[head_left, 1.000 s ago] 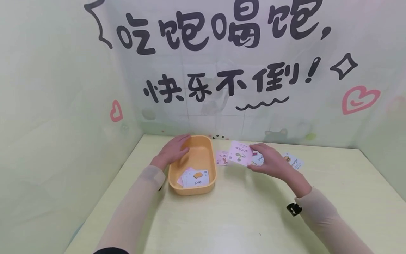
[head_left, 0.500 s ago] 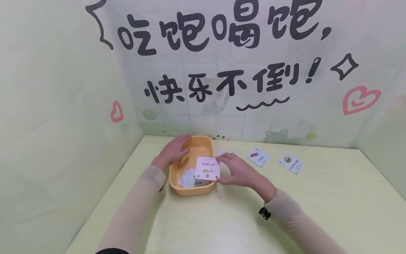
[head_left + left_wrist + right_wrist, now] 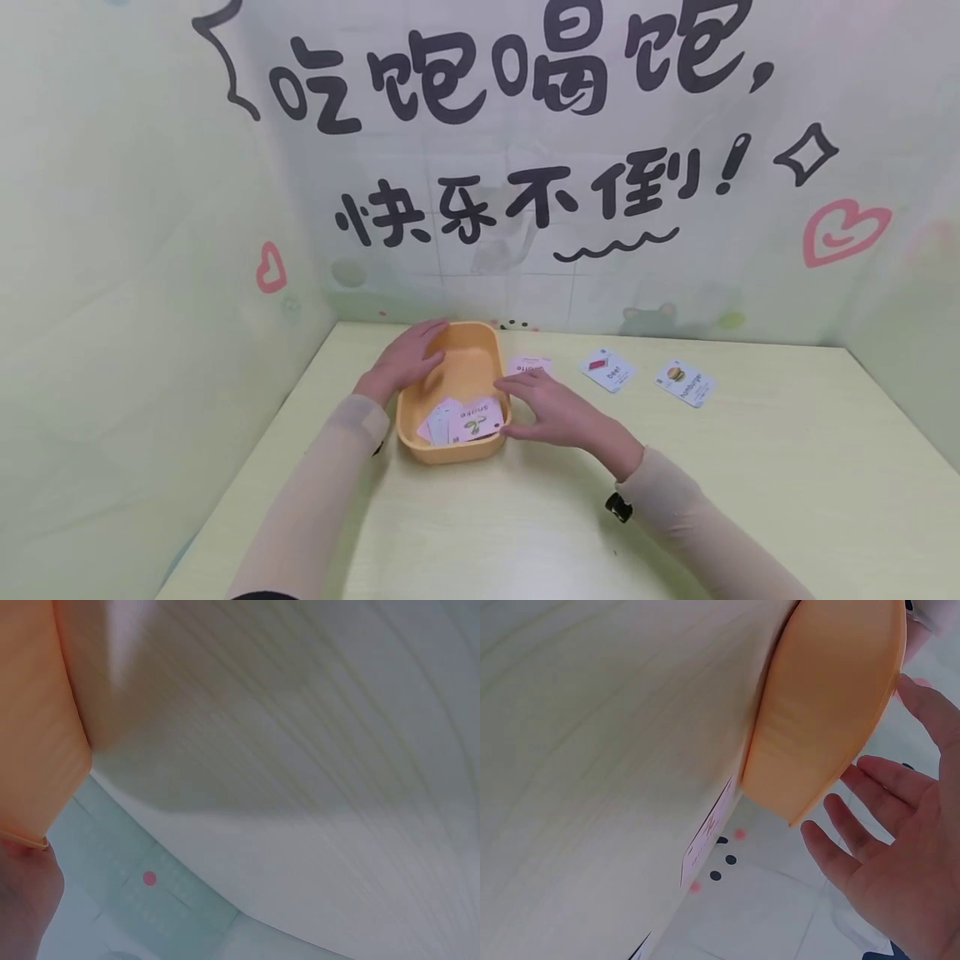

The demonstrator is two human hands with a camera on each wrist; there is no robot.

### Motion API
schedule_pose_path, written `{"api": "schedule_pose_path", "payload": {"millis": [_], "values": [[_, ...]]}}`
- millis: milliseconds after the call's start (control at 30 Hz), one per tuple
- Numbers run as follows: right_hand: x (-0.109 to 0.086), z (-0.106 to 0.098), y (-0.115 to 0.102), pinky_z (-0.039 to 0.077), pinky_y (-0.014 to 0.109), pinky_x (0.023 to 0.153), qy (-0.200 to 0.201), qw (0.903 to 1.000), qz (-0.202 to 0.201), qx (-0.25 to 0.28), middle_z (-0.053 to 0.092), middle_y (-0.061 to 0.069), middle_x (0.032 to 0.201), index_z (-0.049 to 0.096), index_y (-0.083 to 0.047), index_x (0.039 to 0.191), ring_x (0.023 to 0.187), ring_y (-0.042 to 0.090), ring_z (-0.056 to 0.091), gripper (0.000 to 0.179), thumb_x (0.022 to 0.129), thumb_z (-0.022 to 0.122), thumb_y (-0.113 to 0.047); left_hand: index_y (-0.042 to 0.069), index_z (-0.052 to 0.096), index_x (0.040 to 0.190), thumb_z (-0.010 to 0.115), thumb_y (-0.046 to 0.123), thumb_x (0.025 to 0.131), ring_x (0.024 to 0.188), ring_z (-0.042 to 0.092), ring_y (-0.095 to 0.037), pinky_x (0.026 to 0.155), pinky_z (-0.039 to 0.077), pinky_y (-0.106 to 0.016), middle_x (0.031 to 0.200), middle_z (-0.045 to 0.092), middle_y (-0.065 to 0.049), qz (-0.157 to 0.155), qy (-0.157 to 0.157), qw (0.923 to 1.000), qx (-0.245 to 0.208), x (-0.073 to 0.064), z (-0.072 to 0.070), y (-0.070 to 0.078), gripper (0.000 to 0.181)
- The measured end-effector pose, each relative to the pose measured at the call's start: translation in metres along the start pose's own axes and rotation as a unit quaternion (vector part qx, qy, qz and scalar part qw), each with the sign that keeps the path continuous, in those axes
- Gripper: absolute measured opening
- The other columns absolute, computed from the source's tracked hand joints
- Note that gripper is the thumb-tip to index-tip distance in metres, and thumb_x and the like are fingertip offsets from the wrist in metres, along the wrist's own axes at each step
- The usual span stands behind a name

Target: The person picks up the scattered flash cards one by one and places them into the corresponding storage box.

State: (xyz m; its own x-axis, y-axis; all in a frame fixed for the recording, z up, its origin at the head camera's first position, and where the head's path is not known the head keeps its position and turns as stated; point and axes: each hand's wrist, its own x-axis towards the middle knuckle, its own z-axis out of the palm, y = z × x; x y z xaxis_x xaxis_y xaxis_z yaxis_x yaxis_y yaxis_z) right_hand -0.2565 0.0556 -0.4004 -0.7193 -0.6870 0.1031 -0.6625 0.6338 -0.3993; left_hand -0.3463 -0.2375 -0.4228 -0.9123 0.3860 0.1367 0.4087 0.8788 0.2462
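with the left hand [image 3: 401, 367] resting straight-fingered on the tray [image 3: 472, 362], the right hand [image 3: 558, 415], loose and empty at the tray's right side, could snag the snake card [image 3: 478, 419] out.

The giraffe card [image 3: 531, 363] is partly hidden by the right hand [image 3: 551, 411]; small print on the beef card [image 3: 608, 371] cannot be read.

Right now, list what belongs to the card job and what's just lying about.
Likely in the job:
tray
snake card, inside it
giraffe card
beef card
hamburger card
left hand
right hand

Just surroundings:
table
printed backdrop
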Motion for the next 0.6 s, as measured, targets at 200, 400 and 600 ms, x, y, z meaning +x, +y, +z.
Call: {"api": "schedule_pose_path", "payload": {"millis": [200,400,600], "values": [[-0.003,-0.002,0.003,0.036,0.046,0.121,0.000,0.9999,-0.007,0.010,0.053,0.006,0.150,0.051,-0.009,0.145,0.143,0.029,0.043,0.064,0.092,0.069,-0.040,0.006,0.034,0.155,0.052,0.028,0.100,0.151,0.028,-0.035,0.127,0.022,-0.049,0.163,0.032,-0.013,-0.003,-0.005,1.0000,-0.005,0.000,-0.002,0.001,0.061],[-0.008,-0.009,0.007,0.036,0.048,0.121,0.018,0.9995,0.001,0.025,0.056,0.005,0.147,0.054,-0.011,0.143,0.143,0.027,0.044,0.061,0.092,0.070,-0.040,0.007,0.033,0.155,0.051,0.028,0.101,0.151,0.028,-0.035,0.127,0.022,-0.049,0.163,0.031,-0.013,-0.008,-0.010,0.9999,0.001,0.002,-0.002,0.000,0.061],[-0.014,-0.015,0.013,0.043,0.050,0.115,0.055,0.9980,0.028,0.011,0.056,0.005,0.146,0.054,-0.014,0.143,0.140,0.029,0.047,0.063,0.089,0.072,-0.041,0.010,0.032,0.156,0.051,0.029,0.101,0.152,0.026,-0.033,0.127,0.021,-0.048,0.164,0.030,-0.010,-0.017,-0.021,0.9996,-0.003,0.005,0.000,-0.002,0.061]]}}
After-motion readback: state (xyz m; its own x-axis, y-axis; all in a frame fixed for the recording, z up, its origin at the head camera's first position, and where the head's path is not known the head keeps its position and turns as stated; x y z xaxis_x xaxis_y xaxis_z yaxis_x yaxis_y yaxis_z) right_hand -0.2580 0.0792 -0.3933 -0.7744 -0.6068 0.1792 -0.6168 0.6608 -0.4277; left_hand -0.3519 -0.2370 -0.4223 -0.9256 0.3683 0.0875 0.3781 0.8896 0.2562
